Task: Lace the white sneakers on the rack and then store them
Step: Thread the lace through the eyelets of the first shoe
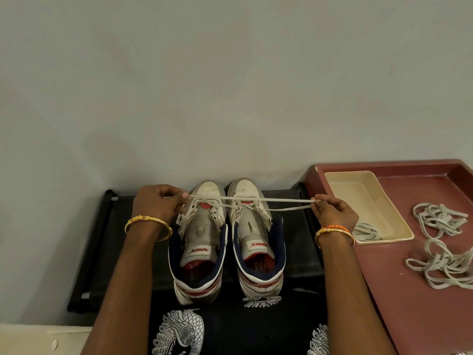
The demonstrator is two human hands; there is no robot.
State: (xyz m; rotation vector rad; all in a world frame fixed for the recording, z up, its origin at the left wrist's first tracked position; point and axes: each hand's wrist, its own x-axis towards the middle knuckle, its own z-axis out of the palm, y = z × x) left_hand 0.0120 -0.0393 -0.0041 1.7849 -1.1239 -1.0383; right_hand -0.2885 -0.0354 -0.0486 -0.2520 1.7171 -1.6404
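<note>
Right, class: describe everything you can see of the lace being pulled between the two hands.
The lace is a flat, off-white cord, cloth by its look. It runs taut and nearly level above the toes of both sneakers, its two strands passing through the left sneaker's lowest eyelets. The left hand pinches one end, the right hand pinches the other strands.

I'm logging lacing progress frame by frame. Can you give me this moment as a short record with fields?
left hand: pinches one end of the lace
right hand: pinches the other lace end, pulled out to the right
lace: taut, running through the lowest eyelets of the left sneaker and passing above the right sneaker
left sneaker: on the black rack, toe to the wall
right sneaker: beside it, lacing unclear
black rack: against the wall
cream tray: on the maroon surface, laces inside
loose laces: heaped on the maroon surface
</note>
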